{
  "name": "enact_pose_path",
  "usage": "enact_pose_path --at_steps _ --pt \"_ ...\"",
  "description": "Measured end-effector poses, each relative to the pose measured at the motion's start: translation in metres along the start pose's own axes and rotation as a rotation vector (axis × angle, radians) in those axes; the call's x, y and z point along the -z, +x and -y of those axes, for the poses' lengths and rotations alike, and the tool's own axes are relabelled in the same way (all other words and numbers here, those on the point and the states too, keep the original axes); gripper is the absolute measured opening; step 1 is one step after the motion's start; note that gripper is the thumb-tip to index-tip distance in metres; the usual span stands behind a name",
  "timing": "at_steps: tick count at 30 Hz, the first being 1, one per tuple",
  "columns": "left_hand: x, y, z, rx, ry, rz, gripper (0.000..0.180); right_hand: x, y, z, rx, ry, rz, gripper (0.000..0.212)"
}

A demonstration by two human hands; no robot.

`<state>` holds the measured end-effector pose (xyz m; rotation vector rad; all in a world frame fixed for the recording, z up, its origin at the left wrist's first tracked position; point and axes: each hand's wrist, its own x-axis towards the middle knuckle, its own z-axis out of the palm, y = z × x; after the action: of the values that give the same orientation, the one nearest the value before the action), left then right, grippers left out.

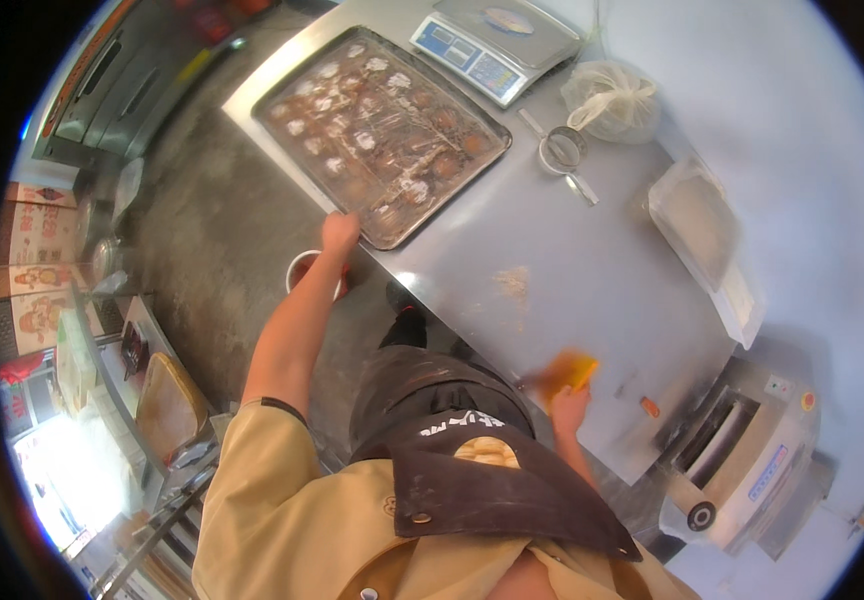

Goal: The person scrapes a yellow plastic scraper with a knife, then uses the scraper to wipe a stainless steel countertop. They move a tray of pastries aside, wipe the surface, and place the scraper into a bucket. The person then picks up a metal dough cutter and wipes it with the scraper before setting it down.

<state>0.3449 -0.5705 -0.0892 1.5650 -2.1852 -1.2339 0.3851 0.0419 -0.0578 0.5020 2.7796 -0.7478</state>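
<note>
My left hand [340, 233] is closed at the near corner of a large metal baking tray [487, 160]. Its fingers are hidden, so whether it grips the rim or something else does not show. The tray lies on the steel table, its brown, dusted surface marked with round shapes and white powdery patches. At the near edge of the table, my right hand [570, 402] is closed round a yellow-and-brown thing [582, 372], smeared by motion and perhaps a brush. A small orange-red piece [650, 407] lies just right of that hand.
The steel table [452, 290] carries a scale [482, 60], a tied plastic bag [612, 105], a small sieve [561, 150] and a white bin [697, 220]. At right stands a roller machine [742, 450]. A white-rimmed bucket [297, 270] is below my left forearm.
</note>
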Motion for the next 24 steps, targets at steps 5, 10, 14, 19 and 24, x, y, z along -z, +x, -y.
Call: enact_pose_path --at_steps 5,10,14,19,24 --pt "0.014 -0.027 -0.009 -0.024 0.006 -0.021 0.047 -0.041 -0.017 0.063 0.224 0.078 0.086 0.067" --pt "0.018 -0.067 0.005 0.055 -0.268 0.018 0.041 -0.067 -0.011 0.115 0.278 0.289 0.152 0.059" --pt "0.032 -0.108 0.113 -0.103 -0.186 -0.020 0.040 -0.077 -0.001 0.137 0.288 0.509 0.243 0.050" --pt "0.031 -0.234 0.258 0.325 -0.163 0.070 0.033 -0.012 0.076 0.116 0.298 0.438 0.126 0.048" --pt "0.035 -0.390 0.410 -0.149 0.843 0.331 0.027 0.043 0.170 0.154 0.450 -0.087 0.077 0.053"
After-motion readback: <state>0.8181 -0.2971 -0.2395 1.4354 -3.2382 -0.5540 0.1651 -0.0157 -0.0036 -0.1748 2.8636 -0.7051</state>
